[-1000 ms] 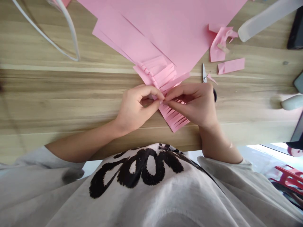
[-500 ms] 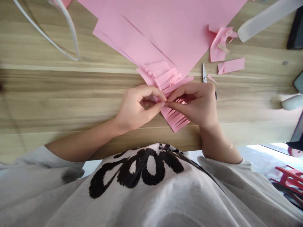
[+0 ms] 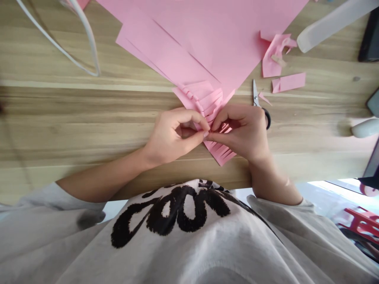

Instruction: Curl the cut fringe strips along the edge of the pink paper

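A strip of pink paper (image 3: 222,153), cut into a fringe along one side, lies slantwise between my hands. Its upper fringe strips are curled back over its long edge. My left hand (image 3: 174,136) pinches the strip's edge between thumb and forefinger. Meeting it there, my right hand (image 3: 241,132) pinches one of the narrow fringe strips, its fingertips nearly touching the left ones. What exactly sits between the fingertips is mostly hidden. Just beyond my right hand lie small scissors (image 3: 256,96) with dark handles, partly covered by that hand.
Large pink paper sheets (image 3: 219,35) spread over the far part of the wooden table (image 3: 74,130). Crumpled pink scraps (image 3: 274,59) and a folded pink piece (image 3: 291,82) lie at right. A whitish translucent object (image 3: 325,29) is behind them. A white cable (image 3: 91,43) loops at upper left.
My right hand has shifted slightly left, uncovering more of the scissors' handle. The fringe strip that stuck out above it is now bent inward. The paper has slid slightly down.
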Demonstrator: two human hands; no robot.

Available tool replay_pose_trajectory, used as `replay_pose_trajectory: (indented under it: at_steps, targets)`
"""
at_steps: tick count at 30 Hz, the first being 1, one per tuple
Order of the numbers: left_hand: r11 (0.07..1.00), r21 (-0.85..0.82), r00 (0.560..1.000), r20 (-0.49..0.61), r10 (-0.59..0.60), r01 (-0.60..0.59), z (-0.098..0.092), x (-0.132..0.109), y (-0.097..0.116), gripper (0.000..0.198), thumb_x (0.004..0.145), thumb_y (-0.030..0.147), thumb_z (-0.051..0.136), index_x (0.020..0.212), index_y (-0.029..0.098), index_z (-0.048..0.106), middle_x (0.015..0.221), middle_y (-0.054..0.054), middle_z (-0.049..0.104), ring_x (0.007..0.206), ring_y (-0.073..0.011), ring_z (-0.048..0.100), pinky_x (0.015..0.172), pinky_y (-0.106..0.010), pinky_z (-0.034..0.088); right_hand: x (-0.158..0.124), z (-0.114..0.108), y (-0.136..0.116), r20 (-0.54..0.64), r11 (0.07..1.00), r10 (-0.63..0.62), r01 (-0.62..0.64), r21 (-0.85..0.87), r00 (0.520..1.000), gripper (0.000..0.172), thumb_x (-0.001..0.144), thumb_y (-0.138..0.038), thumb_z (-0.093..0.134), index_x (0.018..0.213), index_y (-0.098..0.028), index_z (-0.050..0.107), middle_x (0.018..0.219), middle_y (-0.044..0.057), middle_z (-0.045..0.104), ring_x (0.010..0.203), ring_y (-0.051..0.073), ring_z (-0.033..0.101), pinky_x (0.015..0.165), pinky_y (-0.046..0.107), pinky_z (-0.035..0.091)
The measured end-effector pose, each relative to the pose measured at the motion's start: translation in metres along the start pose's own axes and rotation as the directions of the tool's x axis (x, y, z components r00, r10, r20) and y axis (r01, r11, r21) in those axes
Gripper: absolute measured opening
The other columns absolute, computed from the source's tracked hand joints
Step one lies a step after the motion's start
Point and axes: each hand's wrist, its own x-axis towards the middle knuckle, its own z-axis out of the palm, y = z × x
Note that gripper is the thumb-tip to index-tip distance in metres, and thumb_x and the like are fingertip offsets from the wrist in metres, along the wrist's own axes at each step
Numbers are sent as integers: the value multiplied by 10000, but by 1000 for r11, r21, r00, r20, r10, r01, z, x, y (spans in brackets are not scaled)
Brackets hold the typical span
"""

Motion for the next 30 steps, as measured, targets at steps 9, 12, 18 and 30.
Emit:
replay_pose_trajectory:
  at_steps: [9,12,18,30]
  targets:
    - [991,18,991,20,-133,133,-1,2,5,121,719,53,757,773,159,735,793,2,769,665,-105,712,591,-175,603,2,-1,5,-7,994,-23,22,-110,1000,471,690,-491,901,573,-263,507,599,-18,575,580,150,455,575,351,424]
    - [988,-20,988,36,-153,154,-1,2,6,129,720,48,767,772,161,730,778,5,766,654,-102,708,590,-177,598,3,-1,5,3,994,18,-18,-110,1000,552,650,-542,909,560,-270,437,581,-20,489,591,163,399,593,365,378]
    - [991,-30,991,14,-130,130,-1,2,6,170,708,3,774,769,158,739,768,11,771,663,-90,713,592,-151,580,3,0,4,5,989,-75,75,-129,997,608,631,-606,889,543,-256,399,566,-24,441,569,146,360,557,363,285]
    - [998,7,984,-164,-67,69,-2,1,-5,132,776,66,782,829,180,741,794,14,754,688,-82,703,637,-171,591,2,-2,-1,-361,976,21,-98,-194,932,317,939,-491,659,716,-268,633,728,27,668,705,181,603,690,374,508]
